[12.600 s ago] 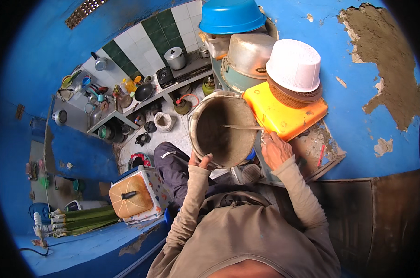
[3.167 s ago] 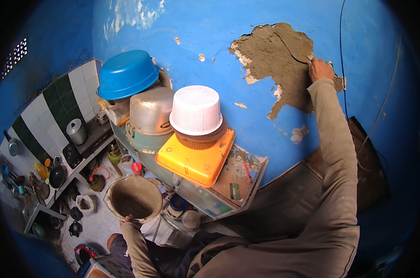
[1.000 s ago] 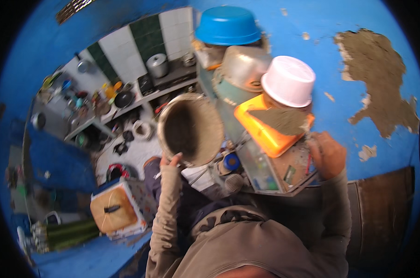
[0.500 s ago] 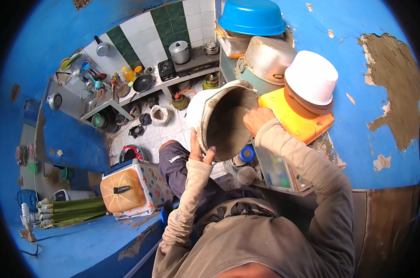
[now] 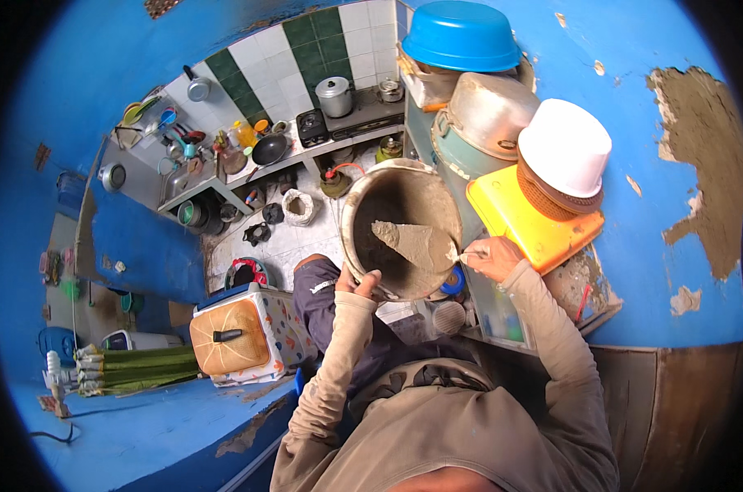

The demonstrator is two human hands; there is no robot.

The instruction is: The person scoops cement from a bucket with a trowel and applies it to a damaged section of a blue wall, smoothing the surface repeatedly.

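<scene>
A bucket [image 5: 394,197] crusted with grey cement is in front of me, its mouth turned up toward me. My left hand [image 5: 361,284] is closed on the near left of its rim. My right hand [image 5: 493,259], at the bucket's right side, is wrapped round the handle of a trowel [image 5: 418,247]. The blade lies over the bucket's mouth, loaded with wet grey mortar that covers most of it. The bottom of the bucket is in shadow.
To the right stand a yellow plastic container [image 5: 502,217], a white tub [image 5: 565,148], a large pot [image 5: 493,113] and a blue basin [image 5: 461,37]. A stove counter [image 5: 363,115] runs along the back. A patched wall area [image 5: 704,156] is at far right. A lidded wooden-topped box [image 5: 229,336] stands left.
The trowel with mortar has come into view out of the bucket as my right hand moved right and down. The bucket has turned its mouth more toward me.
</scene>
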